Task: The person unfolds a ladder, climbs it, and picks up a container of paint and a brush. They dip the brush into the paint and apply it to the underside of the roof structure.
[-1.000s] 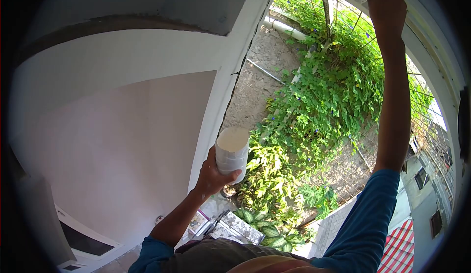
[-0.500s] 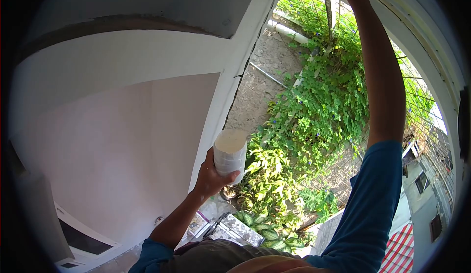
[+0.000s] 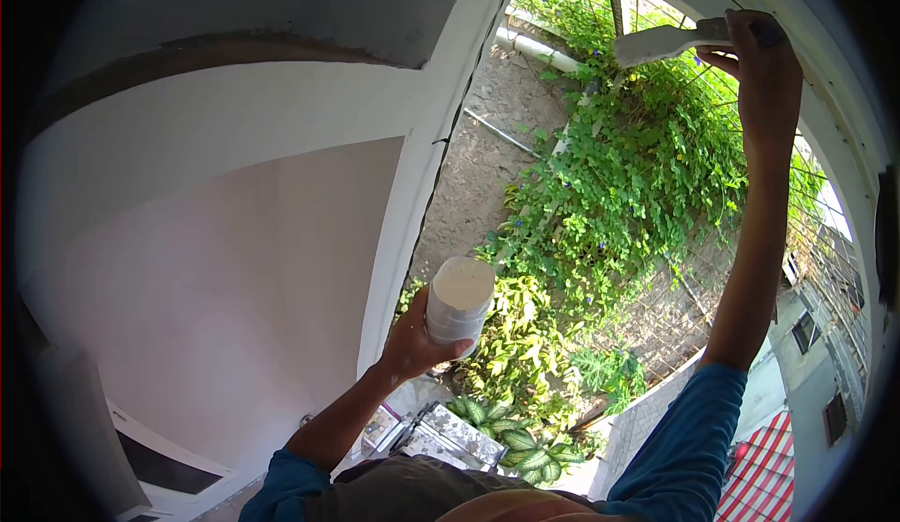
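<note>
In my left hand point(image 3: 412, 342) is a white cylindrical container point(image 3: 457, 320), held upright with my fingers and thumb wrapped round it. A pale, off-white substance that looks like paint point(image 3: 465, 283) shows at its open top. High at the upper right, my right hand point(image 3: 764, 62) is closed on the handle of a paintbrush point(image 3: 661, 45). The brush's broad end is coated white and points left, in front of the greenery. That hand is close to the white frame of the opening point(image 3: 834, 119).
A white upright post point(image 3: 398, 212) stands left of the opening, beside a pale wall panel point(image 3: 234, 241). Beyond are a wire grille, climbing plants point(image 3: 637, 166) and bare soil. Below lies a paint-spattered platform point(image 3: 459, 438). A red-and-white striped roof point(image 3: 759, 475) shows at the lower right.
My right hand has come down from the top edge, bringing the paintbrush into view. My left hand and the container have shifted slightly right in the picture, and the view has tilted a little.
</note>
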`<state>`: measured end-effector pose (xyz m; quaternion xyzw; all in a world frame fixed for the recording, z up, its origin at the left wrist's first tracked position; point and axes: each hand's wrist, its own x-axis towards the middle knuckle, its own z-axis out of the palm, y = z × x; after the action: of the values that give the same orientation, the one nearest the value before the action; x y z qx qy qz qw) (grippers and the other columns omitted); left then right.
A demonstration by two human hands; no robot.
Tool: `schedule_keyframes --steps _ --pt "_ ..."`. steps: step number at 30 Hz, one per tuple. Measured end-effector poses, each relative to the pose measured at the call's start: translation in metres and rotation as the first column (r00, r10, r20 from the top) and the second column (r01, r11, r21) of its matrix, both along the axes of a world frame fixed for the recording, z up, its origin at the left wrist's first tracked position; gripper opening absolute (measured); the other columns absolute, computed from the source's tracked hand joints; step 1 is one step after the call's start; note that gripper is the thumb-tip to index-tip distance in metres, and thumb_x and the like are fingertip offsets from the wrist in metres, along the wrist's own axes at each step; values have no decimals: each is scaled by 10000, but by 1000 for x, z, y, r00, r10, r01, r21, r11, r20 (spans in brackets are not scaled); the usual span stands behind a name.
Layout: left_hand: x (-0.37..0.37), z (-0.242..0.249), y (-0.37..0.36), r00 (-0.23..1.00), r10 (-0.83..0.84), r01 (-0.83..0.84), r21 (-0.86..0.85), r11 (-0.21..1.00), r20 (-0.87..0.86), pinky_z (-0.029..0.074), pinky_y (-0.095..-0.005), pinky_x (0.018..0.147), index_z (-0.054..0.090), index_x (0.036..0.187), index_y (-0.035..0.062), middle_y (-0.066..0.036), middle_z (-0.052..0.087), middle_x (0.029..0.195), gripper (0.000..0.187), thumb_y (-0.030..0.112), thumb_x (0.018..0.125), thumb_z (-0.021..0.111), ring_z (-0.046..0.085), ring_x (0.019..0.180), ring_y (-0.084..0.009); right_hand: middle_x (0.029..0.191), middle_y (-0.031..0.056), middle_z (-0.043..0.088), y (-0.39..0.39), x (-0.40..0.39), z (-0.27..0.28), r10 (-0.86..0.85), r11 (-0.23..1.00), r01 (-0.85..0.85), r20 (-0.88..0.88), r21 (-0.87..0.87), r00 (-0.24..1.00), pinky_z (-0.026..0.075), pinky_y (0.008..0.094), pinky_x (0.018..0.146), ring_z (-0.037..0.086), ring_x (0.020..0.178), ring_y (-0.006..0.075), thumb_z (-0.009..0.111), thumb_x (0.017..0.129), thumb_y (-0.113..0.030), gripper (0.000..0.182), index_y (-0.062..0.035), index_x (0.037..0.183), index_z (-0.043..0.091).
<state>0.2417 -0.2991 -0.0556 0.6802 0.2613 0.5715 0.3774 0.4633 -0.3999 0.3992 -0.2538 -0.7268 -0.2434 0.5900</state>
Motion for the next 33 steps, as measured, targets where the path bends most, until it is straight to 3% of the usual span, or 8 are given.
schedule_keyframes --steps 4,6,11,14,15,19,27,33 --pt "5 0 -9 998 -4 4 13 1000 -55 532 -428 970 402 1426 73 -170 619 1246 955 389 685 914 653 1132 -310 1071 152 682 20 -2 -94 159 917 -164 -45 -364 986 650 370 818 726 960 235 596 1022 -178 240 23 1153 595" --pt "5 -2 -14 998 5 -3 41 999 -58 525 -432 986 388 1440 93 -159 609 1278 984 359 666 934 641 1164 -317 1069 138 674 31 1 -135 290 761 -297 -107 -577 951 649 382 829 719 962 229 590 1025 -161 225 21 1158 592" --pt "2 -12 -21 987 35 -28 45 999 -157 498 -445 1037 345 1491 127 -168 594 1348 1044 329 659 942 606 1244 -331 964 57 674 39 4 -221 343 522 -428 -278 -738 897 637 330 817 687 915 140 657 990 -134 162 -17 1102 660" --pt "1 -19 -27 980 44 -47 -13 999 -195 482 -448 1059 347 1499 94 -171 576 1358 1066 299 644 951 582 1266 -313 959 24 696 46 1 -261 376 461 -316 -141 -829 916 540 257 739 679 911 106 714 955 -128 174 -29 1093 676" --pt "1 -22 -28 974 61 -63 -3 998 -216 462 -452 1084 351 1501 61 -174 555 1367 1073 291 643 952 559 1284 -295 951 37 723 46 -3 -272 341 567 -214 -10 -795 940 526 266 738 685 887 101 717 946 -120 143 -32 1057 694" --pt "2 -26 -35 976 48 -66 -77 995 -212 514 -422 1033 384 1458 58 -155 612 1301 1030 235 630 970 618 1213 -285 903 94 746 45 -15 -296 315 608 -43 192 -793 930 550 321 730 712 825 177 736 917 -134 140 -19 995 722" --pt "6 -37 -39 959 116 -115 22 993 -258 548 -411 997 386 1438 49 -163 632 1281 1027 256 625 979 648 1186 -282 881 161 728 57 -10 -324 355 658 -7 302 -753 885 564 392 729 715 795 286 760 861 -123 154 -24 977 734" --pt "9 -37 -42 941 166 -145 90 985 -295 557 -414 988 384 1437 54 -162 632 1285 1027 281 631 977 651 1182 -287 874 139 739 52 -4 -321 332 622 -21 239 -783 913 550 356 699 705 785 232 765 864 -120 144 -23 968 742"
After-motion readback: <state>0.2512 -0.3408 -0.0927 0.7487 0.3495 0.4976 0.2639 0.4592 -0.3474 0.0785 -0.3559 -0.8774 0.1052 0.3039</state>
